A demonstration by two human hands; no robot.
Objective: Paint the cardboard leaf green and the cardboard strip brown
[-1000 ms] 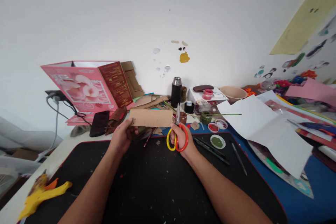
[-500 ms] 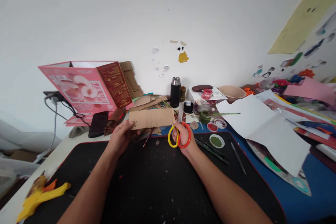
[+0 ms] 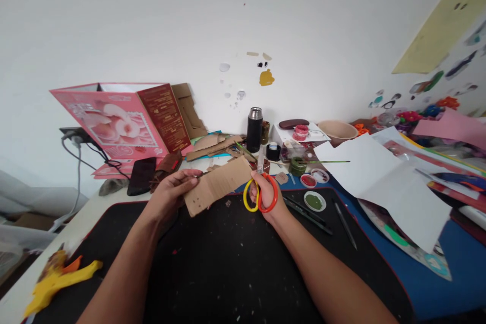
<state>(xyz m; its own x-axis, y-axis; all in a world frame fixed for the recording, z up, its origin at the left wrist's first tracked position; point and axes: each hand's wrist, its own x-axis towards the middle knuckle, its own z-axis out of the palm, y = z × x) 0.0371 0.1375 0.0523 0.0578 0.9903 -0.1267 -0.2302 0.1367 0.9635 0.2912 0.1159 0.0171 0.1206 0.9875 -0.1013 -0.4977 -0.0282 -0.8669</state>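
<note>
A brown cardboard strip is held above the black mat, tilted with its right end higher. My left hand grips its left part by the upper edge, thumb on the near face. In my right hand are scissors with one yellow and one red handle loop, blades pointing up and away. The right fingertips are close to the strip's right end; whether they also pinch it is hard to tell.
A black bottle, paint pots and cardboard scraps line the back. At left are a phone, a pink box and a yellow glue gun. White paper, pens and a green paint lid lie right.
The cardboard strip has gone from nearly level to tilted, its left end lower and nearer. My left hand has shifted its hold to the upper edge. My right hand has barely moved.
</note>
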